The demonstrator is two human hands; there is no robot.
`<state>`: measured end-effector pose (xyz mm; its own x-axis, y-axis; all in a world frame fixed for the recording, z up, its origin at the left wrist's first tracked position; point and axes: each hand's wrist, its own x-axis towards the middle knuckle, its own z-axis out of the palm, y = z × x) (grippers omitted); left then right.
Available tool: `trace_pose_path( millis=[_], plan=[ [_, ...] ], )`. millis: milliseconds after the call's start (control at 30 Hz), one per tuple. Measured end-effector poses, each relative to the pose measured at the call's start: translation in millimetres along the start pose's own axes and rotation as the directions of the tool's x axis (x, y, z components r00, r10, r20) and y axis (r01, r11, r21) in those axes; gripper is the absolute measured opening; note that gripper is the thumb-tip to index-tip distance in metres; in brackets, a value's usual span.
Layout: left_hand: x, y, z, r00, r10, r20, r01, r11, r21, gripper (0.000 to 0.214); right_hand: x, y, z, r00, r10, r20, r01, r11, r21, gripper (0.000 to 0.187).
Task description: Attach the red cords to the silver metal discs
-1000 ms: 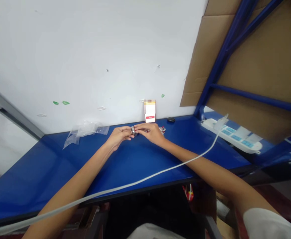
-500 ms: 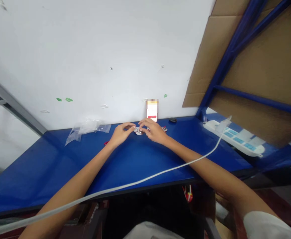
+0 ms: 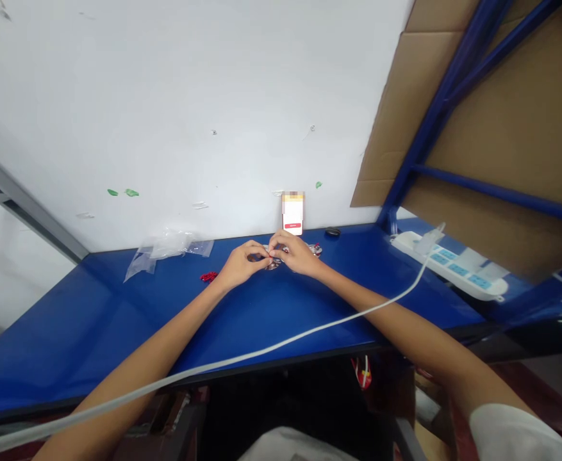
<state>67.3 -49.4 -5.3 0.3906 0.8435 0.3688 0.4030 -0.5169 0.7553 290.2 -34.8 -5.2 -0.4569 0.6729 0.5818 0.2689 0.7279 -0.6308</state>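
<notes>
on blue table (image 3: 242, 320), shiny silver rounded pieces (image 3: 273, 265) by left hand (image 3: 241, 264) and right hand (image 3: 300, 255); cannot tell either grip's state.

Small, shiny silvery metal pieces (image 3: 273, 264), rounded where they show, lie in front of the phone (image 3: 293, 218) and slightly left of it, largely covered by the hands (image 3: 243, 264). A tiny red bit (image 3: 270, 254) shows at the meeting fingertips, also in front of the phone, its shape too small to make out.
</notes>
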Motion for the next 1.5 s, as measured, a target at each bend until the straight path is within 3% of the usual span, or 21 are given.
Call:
trace_pose_path(
  millis=[233,400,500,767,933,1167,1333,1500],
  plan=[
    [-3.3,5.4,2.1,0.999,0.014,0.042,-0.016,0.998,0.063,0.024,-2.7,-3.2,0.2,0.999,0.025,0.023,-0.024,1.0,-0.017,0.005],
    [-2.7,13.7,0.6,0.993,-0.097,-0.061,0.091,0.991,-0.099,0.028,-3.4,-8.4,-2.0,1.0,0.016,0.015,-0.016,1.0,-0.004,0.017],
    [-2.8,14.0,1.0,0.989,-0.097,-0.108,0.08,0.986,-0.147,0.027,-3.9,-5.5,0.7,1.0,0.012,0.003,-0.012,1.0,-0.027,0.018],
    [-5.9,14.2,5.5,0.985,-0.023,-0.168,0.015,0.999,-0.043,0.022,-3.4,3.7,4.3,1.0,-0.017,0.0,0.017,1.0,-0.005,0.006],
    [-5.9,19.9,2.0,0.986,-0.055,-0.159,0.034,0.991,-0.131,0.023,3.2,13.0,-15.9,0.999,0.03,-0.011,-0.031,0.988,-0.151,0.008],
    [-4.6,18.4,0.6,0.979,-0.125,-0.158,0.111,0.989,-0.094,0.023,7.9,29.8,-62.1,0.975,0.137,0.177,-0.097,0.971,-0.217,0.007],
    [-5.0,18.2,1.7,0.988,-0.079,-0.135,0.073,0.996,-0.045,0.02,7.3,40.7,-83.1,0.96,0.161,0.231,-0.106,0.966,-0.234,0.007],
    [-5.4,16.3,0.4,0.994,-0.033,-0.108,0.034,0.999,0.004,0.018,5.6,48.5,-91.0,0.954,0.179,0.241,-0.122,0.965,-0.23,0.01]
  ],
)
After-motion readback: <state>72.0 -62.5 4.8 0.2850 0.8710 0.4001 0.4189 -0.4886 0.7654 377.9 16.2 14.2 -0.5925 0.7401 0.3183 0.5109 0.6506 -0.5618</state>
